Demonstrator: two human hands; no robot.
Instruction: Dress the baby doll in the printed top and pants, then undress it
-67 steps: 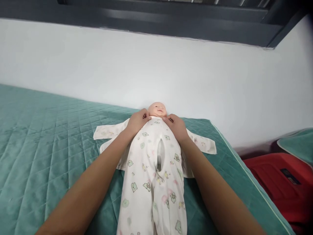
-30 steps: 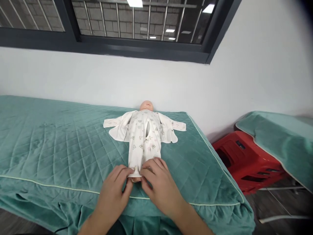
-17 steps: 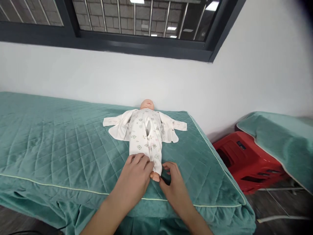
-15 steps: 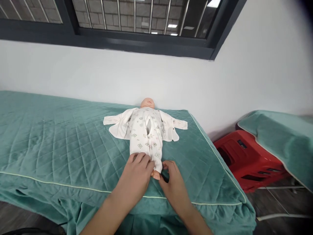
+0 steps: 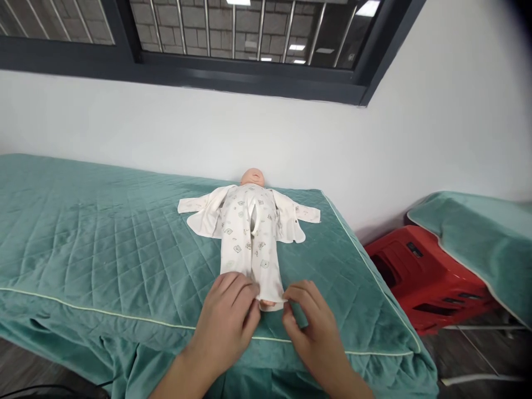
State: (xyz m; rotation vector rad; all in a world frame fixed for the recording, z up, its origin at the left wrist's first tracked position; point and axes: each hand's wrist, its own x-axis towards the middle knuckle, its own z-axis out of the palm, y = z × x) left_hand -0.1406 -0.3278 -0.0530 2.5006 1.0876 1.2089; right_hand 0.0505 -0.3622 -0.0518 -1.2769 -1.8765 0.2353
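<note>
A baby doll (image 5: 252, 177) lies on its back on the green quilted cover, head toward the wall. White printed trousers (image 5: 236, 221) cover its body and legs, with a gap showing at the crotch. Spread out beneath it is an open white jacket (image 5: 204, 213), sleeves out to both sides. My left hand (image 5: 228, 310) is closed on the trouser leg hem, at its inner edge. My right hand (image 5: 310, 313) pinches the outer edge of that same hem. Only a bit of the doll's foot (image 5: 267, 303) shows inside the cuff; the other foot is hidden behind my left hand.
The green cover (image 5: 124, 238) drapes over the bed's front edge. Behind stands a white wall (image 5: 208, 127) under a dark-framed barred window (image 5: 249, 77). To the right are a red plastic stool or chair (image 5: 432, 277) and another green cloth (image 5: 490, 233).
The trouser leg has come down toward me over the foot, which was bare before. My right hand has moved slightly nearer and now grips the hem. The view has shifted a little.
</note>
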